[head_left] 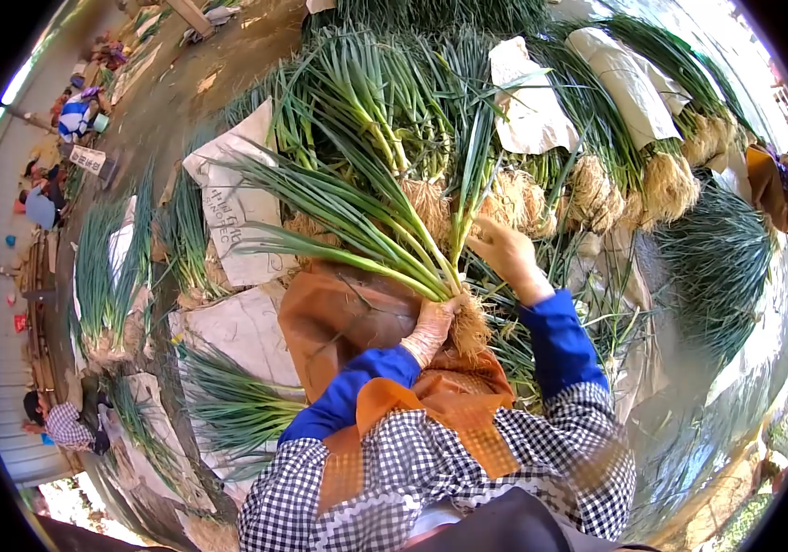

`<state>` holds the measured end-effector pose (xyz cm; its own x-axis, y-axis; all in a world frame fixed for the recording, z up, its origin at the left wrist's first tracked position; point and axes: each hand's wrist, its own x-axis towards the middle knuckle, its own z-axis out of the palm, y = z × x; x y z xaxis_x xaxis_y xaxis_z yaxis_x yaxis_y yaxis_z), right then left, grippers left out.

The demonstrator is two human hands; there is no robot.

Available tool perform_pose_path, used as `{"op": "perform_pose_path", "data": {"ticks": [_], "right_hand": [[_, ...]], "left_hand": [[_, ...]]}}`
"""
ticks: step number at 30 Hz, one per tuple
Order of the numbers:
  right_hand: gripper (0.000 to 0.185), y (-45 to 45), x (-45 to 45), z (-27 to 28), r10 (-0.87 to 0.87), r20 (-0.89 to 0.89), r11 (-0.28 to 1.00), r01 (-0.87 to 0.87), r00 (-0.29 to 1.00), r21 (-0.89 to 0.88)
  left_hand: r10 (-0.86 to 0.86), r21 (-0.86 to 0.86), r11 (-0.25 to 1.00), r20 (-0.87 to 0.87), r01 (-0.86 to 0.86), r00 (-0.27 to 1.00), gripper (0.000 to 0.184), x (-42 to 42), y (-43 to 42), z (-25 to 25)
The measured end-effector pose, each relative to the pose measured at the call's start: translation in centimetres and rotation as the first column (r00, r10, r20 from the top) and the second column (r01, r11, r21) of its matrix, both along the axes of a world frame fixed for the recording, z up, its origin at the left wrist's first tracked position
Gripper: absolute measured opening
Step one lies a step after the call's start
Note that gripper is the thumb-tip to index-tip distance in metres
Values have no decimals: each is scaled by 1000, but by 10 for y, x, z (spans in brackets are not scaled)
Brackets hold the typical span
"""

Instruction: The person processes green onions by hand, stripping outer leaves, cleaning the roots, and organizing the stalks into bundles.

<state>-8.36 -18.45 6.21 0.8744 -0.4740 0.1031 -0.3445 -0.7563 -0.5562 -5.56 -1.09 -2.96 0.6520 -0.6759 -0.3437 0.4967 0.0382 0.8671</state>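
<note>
Closed round the lower stems of a bunch of green onions [403, 225], just above its pale roots, is my left hand [433, 327]. The leaves fan out to the upper left, and the roots hang over the orange-brown apron [348, 313] on my lap. My right hand [504, 256] is raised just right of the stems, its fingers curled toward them; whether it pinches anything is too small to tell. Beyond the hands lie more onion bundles with roots toward me, among them a rooted bundle [426, 204].
Paper-wrapped bundles [628, 87] lie at the upper right, and a loose leafy pile [720, 267] is on the right. Sacking [238, 336] with onions [233, 400] lies at my left. Other people sit along the far left, one in a checked top [70, 428].
</note>
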Motion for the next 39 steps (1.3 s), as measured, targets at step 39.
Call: {"op": "perform_pose_path", "data": {"ticks": [39], "right_hand": [[46, -9, 8, -47, -103, -191, 977, 63, 976, -205]], "left_hand": [[-57, -124, 992, -336, 16, 940, 19, -8, 6, 14]]}}
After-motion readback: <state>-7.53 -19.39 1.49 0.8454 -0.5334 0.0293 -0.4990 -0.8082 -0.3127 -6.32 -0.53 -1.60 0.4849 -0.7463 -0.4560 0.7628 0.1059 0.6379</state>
